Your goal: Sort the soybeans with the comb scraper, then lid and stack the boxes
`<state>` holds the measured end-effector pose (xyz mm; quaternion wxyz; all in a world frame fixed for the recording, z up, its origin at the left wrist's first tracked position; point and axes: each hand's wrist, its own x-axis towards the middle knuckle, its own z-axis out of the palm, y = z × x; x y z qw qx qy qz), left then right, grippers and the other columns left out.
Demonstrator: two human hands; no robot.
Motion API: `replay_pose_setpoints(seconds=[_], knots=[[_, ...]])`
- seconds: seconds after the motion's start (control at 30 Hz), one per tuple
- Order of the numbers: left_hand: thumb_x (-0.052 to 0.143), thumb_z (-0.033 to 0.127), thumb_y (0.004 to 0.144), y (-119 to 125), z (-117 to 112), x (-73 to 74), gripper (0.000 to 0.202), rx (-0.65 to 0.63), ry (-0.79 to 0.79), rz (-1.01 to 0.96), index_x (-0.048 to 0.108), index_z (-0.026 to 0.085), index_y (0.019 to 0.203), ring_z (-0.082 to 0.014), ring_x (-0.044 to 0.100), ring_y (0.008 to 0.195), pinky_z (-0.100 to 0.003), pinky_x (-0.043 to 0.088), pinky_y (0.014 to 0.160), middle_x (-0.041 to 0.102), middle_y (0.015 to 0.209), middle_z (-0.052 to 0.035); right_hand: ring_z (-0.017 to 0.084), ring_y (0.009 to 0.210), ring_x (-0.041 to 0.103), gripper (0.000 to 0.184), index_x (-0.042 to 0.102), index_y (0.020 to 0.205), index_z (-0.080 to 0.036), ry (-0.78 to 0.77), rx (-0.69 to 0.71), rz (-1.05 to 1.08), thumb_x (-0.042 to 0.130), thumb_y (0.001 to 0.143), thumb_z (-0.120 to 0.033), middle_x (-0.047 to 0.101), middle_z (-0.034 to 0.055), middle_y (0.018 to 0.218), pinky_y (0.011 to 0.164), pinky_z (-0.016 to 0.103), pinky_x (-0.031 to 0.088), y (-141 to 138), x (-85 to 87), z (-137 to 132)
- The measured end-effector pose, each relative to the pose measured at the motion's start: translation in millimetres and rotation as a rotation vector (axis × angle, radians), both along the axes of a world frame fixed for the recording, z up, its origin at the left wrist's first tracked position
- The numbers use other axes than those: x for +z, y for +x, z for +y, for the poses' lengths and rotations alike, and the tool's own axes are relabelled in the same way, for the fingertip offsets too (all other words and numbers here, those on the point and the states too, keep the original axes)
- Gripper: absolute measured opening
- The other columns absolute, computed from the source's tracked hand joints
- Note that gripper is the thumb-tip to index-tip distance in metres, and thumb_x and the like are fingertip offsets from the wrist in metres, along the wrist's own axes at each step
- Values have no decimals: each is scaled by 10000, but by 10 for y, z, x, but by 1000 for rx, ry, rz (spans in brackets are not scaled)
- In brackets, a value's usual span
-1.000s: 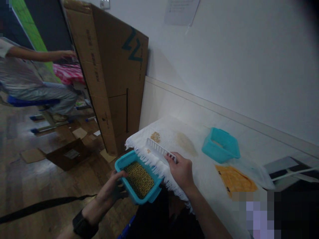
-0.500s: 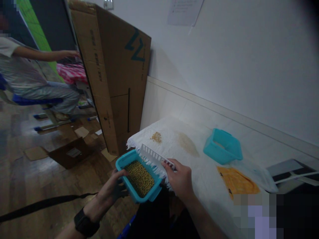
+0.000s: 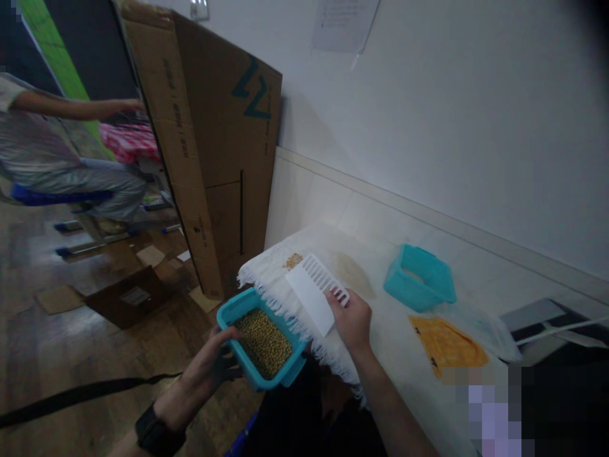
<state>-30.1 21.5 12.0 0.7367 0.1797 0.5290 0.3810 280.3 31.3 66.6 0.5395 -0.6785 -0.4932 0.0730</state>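
In the head view, the clearest change we see over the last half second is in the white slotted scraper (image 3: 311,298). It was tipped steeply with its slots close to the tub's far edge; now it is turned so that its broad face shows to us, and it has come back over the fringed white cloth (image 3: 266,261). The turquoise tub (image 3: 269,383) has stayed in much the same place, still loaded with yellow-green beans (image 3: 266,346). To our judgement, this means the scraper is now poised over the cloth rather than the tub, and the tub is being kept close to receive or give.

The right hand (image 3: 353,320) is closed in a pinch on the slotted end of the scraper, thumb on the face we see; the scraper reaches out from it to the left. The left hand (image 3: 214,362) is curled around the tub's left end, its thumb over the rim; how its fingers sit beneath we cannot fully tell. The tub is tilted a little, just off the cloth's fringed edge, to the left of the right hand.

Just beyond the scraper's far corner lies a small heap of loose grains (image 3: 294,261) on the cloth. A second turquoise tub (image 3: 402,292) stands well apart, to the right.
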Motion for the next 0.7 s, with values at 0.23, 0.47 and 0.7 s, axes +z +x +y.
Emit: replay_pose_setpoints(seconds=[0.23,0.47,0.7], knots=[[1007,392,629,-13,10,0,708,-4,24,22,585,312,1191,-265,732,701,-423,627,659,708,834,23,264,571,705,592,784,705,-223,-38,-15,-22,777,801,-807,798,101,632,551,339,503,382,-28,288],[981,381,695,-18,-7,-51,627,2,37,18,575,321,1169,-262,745,722,-407,625,657,705,856,24,315,644,752,618,821,753,-206,-20,-196,-28,762,806,-818,825,125,686,624,376,518,692,-110,151],[954,364,641,34,18,57,630,15,-2,77,519,334,1096,-271,699,674,-395,587,603,617,755,55,317,689,752,549,821,792,-203,71,-258,20,767,849,-746,831,131,724,647,368,526,547,-144,250]])
